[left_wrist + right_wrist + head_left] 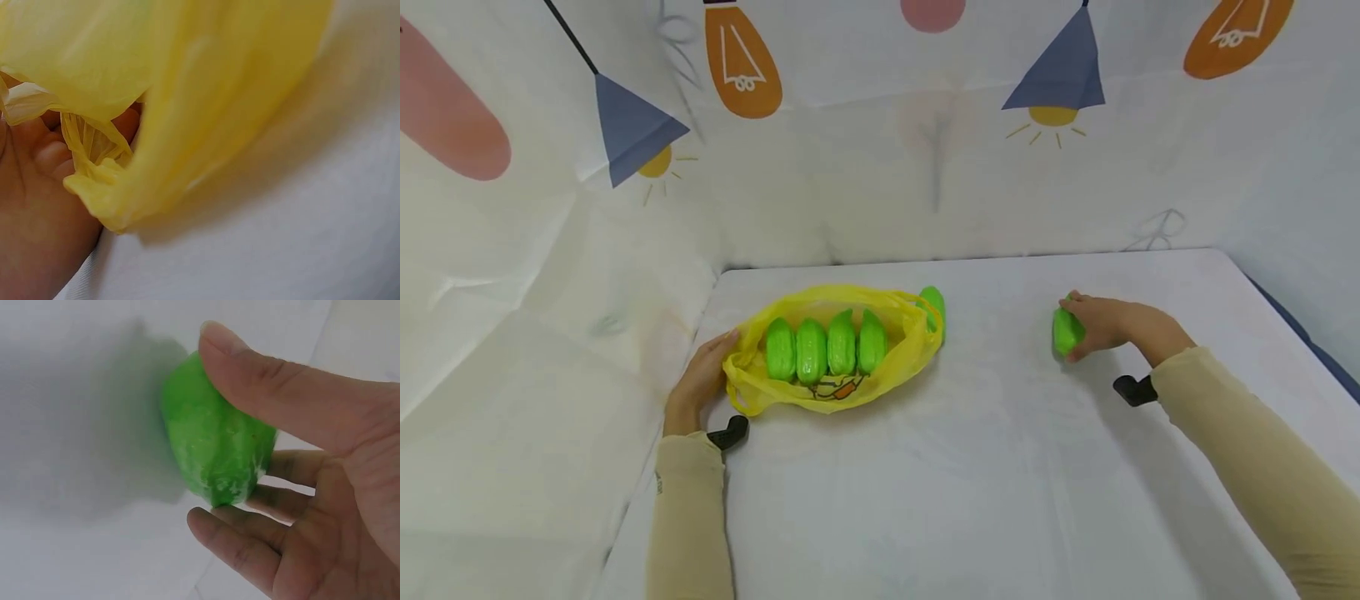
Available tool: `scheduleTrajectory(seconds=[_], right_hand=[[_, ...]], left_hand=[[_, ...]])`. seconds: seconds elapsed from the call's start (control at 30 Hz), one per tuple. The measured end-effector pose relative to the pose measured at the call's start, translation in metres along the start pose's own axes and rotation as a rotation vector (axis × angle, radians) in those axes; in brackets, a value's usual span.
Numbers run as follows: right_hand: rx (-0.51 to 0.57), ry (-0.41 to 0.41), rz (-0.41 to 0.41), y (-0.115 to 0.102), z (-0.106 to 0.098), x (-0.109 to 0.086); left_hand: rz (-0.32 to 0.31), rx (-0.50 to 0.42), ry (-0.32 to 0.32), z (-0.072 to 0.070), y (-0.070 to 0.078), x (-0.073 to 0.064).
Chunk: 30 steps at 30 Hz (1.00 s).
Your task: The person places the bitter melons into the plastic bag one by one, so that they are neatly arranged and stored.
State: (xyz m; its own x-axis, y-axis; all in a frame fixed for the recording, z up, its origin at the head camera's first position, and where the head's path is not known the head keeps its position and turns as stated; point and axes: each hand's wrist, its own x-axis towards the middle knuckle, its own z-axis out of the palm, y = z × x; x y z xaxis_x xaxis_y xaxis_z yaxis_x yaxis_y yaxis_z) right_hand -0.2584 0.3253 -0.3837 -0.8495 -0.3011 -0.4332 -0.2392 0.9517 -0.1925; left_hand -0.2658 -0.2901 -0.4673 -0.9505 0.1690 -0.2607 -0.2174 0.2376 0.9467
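A yellow plastic bag (917, 350) lies with its mouth open, and several glossy green fruits (811, 352) stand in a row inside it. At the bag's left end, my left hand (702, 379) holds the rim. In the left wrist view its fingers are partly hidden behind the yellow plastic (206, 112) and a handle loop. To the right, my right hand (1101, 323) grips another green fruit (215, 434) between thumb and fingers; this fruit has a pointed tip. One more green fruit (934, 308) is at the bag's right end, partly behind a handle loop.
A white-covered table (970, 483) carries everything. White sheeting (880, 183) with printed lamps and bulbs rises behind the table's far edge and along the left side. A black wrist mount (728, 433) sticks out at the left cuff, another (1133, 391) at the right.
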Motion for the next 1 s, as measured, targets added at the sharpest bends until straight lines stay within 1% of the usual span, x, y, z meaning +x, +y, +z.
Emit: scheduleTrajectory(seconds=[0.1, 0.2, 0.27, 0.33, 0.5, 0.6, 0.67, 0.73, 0.8, 0.9, 1.0], right_hand=[[0.000, -0.006, -0.014, 0.001, -0.002, 0.002], [-0.003, 0.000, -0.041, -0.004, -0.011, 0.005], [-0.002, 0.019, -0.071, -0.013, -0.020, 0.007], [0.002, 0.049, -0.105, -0.028, -0.032, 0.009], [0.007, 0.128, -0.203, -0.079, -0.059, 0.019], [0.019, 0.152, -0.259, -0.111, -0.066, 0.027], [0.027, 0.169, -0.308, -0.134, -0.069, 0.031], [0.015, 0.181, -0.363, -0.156, -0.069, 0.035], [0.010, 0.174, -0.419, -0.178, -0.066, 0.038], [-0.008, 0.135, -0.496, -0.211, -0.059, 0.041], [-0.024, 0.081, -0.568, -0.239, -0.049, 0.043]], left_hand=[[0.002, -0.029, -0.011, 0.004, 0.002, -0.003], [0.009, -0.059, -0.015, 0.008, 0.007, -0.008], [0.017, -0.064, -0.014, 0.010, 0.012, -0.012], [0.023, -0.068, -0.007, 0.011, 0.016, -0.015], [0.017, -0.069, 0.004, 0.009, 0.020, -0.016], [0.008, -0.061, 0.000, 0.008, 0.017, -0.013], [0.002, -0.059, -0.002, 0.006, 0.013, -0.010], [-0.003, -0.059, -0.002, 0.004, 0.008, -0.007], [-0.005, -0.060, -0.002, 0.002, 0.003, -0.003], [-0.003, -0.061, 0.003, 0.000, -0.002, 0.000], [-0.002, -0.058, 0.006, 0.000, -0.003, 0.002]])
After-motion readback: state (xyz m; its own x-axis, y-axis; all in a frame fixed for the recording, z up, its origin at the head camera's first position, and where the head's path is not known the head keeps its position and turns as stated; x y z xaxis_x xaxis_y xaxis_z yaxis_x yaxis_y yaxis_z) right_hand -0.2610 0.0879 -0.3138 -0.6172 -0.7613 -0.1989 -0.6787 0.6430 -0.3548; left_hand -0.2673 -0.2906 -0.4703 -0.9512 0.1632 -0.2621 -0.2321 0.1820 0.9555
